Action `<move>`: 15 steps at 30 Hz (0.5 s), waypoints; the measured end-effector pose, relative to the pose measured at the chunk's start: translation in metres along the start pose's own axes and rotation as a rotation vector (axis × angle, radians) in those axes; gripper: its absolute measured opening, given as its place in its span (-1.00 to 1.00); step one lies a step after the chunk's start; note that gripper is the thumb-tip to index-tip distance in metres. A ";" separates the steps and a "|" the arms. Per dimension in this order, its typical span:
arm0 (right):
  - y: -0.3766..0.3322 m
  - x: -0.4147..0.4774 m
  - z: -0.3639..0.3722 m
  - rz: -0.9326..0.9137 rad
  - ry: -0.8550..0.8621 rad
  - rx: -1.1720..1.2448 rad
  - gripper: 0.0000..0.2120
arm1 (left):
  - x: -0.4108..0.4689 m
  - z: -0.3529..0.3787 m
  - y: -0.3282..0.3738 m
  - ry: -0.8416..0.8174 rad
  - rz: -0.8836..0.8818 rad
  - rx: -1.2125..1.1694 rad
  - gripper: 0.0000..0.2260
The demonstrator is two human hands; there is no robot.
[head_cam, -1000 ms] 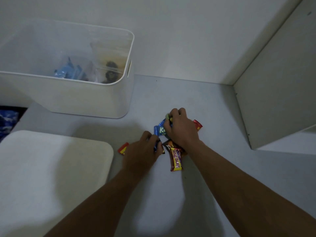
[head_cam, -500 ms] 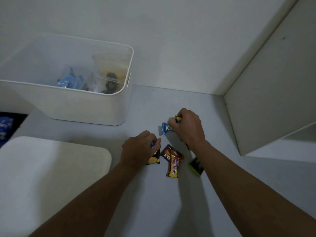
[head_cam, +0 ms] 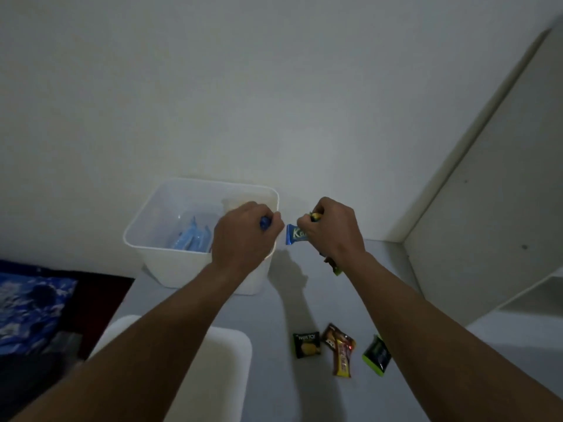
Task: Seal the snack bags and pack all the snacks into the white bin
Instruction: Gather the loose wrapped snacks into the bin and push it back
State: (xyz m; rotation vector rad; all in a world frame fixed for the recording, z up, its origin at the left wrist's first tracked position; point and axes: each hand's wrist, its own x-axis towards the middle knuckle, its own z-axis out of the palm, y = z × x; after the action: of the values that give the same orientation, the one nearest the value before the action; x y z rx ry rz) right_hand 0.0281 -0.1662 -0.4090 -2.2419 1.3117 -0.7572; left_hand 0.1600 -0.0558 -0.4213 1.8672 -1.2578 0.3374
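The white bin (head_cam: pixel 158 263) stands on the grey table against the wall, with blue packets (head_cam: pixel 190 240) inside. My left hand (head_cam: pixel 243 239) is raised over the bin's right rim and grips a small blue snack. My right hand (head_cam: pixel 332 229) hovers just right of the bin, holding several small snacks; a blue packet (head_cam: pixel 294 235) sticks out to its left and a green one hangs below the wrist. Left on the table near me are a black-and-yellow packet (head_cam: pixel 307 345), a brown and a yellow bar (head_cam: pixel 339 350), and a green packet (head_cam: pixel 377 356).
A white lid or board (head_cam: pixel 195 376) lies at the table's near left. A white cabinet side (head_cam: pixel 487 223) rises on the right. Blue patterned fabric (head_cam: pixel 27 312) lies off the table's left edge.
Both hands have lifted off the table with snacks and moved up to the bin. The view has tilted upward, so the remaining packets now lie low in the frame.
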 end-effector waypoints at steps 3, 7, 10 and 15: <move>-0.048 0.013 0.007 -0.043 0.018 0.007 -0.78 | 0.033 -0.025 -0.022 0.051 -0.167 -0.021 -0.73; -0.091 0.031 0.036 -0.062 0.031 0.067 -0.79 | 0.061 -0.042 -0.063 0.046 -0.230 -0.026 -0.71; -0.106 0.041 0.071 -0.086 0.034 0.067 -0.80 | 0.076 -0.045 -0.094 0.058 -0.225 -0.052 -0.69; -0.101 0.035 0.119 -0.115 -0.061 -0.014 -0.82 | 0.082 -0.037 -0.130 0.032 -0.237 -0.078 -0.70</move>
State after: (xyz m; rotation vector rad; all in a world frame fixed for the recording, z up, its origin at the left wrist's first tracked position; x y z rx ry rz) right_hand 0.1848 -0.1403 -0.4295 -2.3490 1.1712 -0.7162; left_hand 0.3178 -0.0611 -0.4109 1.9116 -1.0010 0.1877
